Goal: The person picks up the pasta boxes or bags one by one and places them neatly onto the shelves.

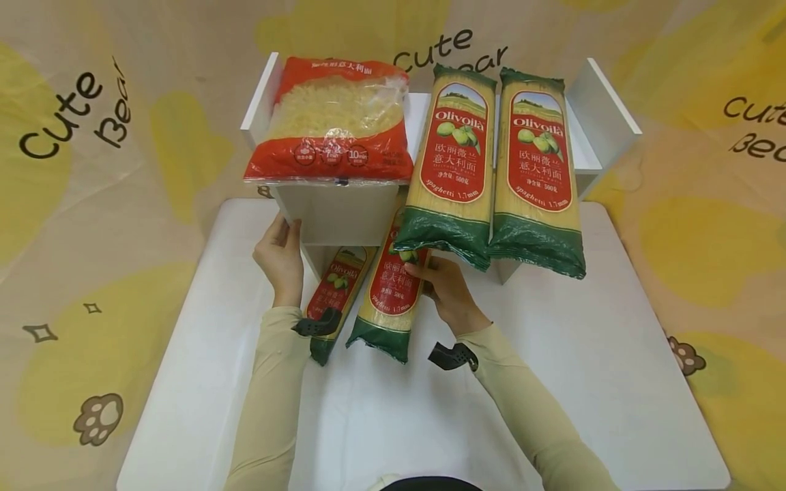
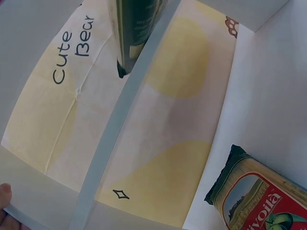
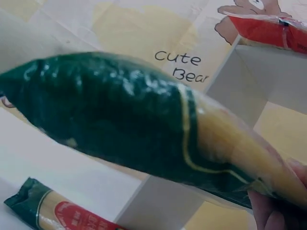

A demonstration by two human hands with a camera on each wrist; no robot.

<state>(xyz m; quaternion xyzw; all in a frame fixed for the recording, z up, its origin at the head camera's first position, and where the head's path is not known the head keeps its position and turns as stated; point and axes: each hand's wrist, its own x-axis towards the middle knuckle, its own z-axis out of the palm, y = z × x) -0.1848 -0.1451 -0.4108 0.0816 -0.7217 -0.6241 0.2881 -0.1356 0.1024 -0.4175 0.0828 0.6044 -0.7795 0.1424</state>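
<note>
My right hand (image 1: 445, 286) grips a spaghetti pack (image 1: 388, 290) with green ends and a red label, tilted in front of the white shelf's lower opening. In the right wrist view, the pack's green end (image 3: 110, 110) looms close, with fingers at the lower right. My left hand (image 1: 281, 262) holds the edge of the shelf's left side panel (image 1: 338, 211) between thumb and fingers. A second spaghetti pack (image 1: 336, 286) lies in the lower opening, partly hidden by the left wrist's black camera. In the left wrist view, fingertips (image 2: 5, 196) show beside the panel.
On the shelf's top lie a red bag of pasta (image 1: 334, 126) at left and two spaghetti packs, one in the middle (image 1: 454, 150) and one further right (image 1: 539, 170), their ends overhanging the front. The shelf stands on a white table (image 1: 583, 382) before a patterned cloth backdrop.
</note>
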